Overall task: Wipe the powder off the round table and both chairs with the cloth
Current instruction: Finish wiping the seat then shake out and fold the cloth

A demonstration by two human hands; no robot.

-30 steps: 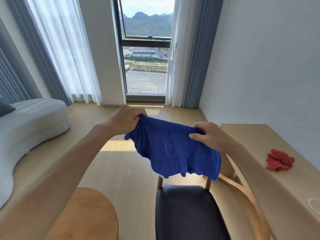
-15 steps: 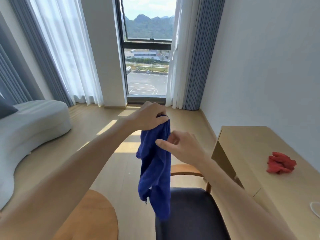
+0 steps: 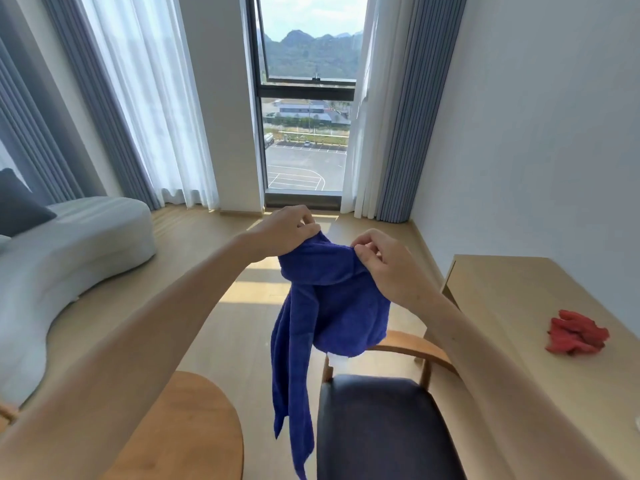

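Above the chair [image 3: 384, 427] near the middle of the scene, both hands hold the blue cloth [image 3: 325, 306] in the air. The left hand [image 3: 287, 233] pinches 1 top corner, the right hand [image 3: 388, 268] pinches another just beside it, and the rest hangs down in a long fold towards the seat.

This looks like the cloth being arranged or folded before wiping; no surface is touched yet. The next move probably calls for bunching it into 1 hand and lowering it onto the round worktop [image 3: 180, 431] at the near left, or onto the dark seat.

No powder can be made out on either. Only 1 chair shows, cut off by the lower edge, and most of the round worktop lies out of view.
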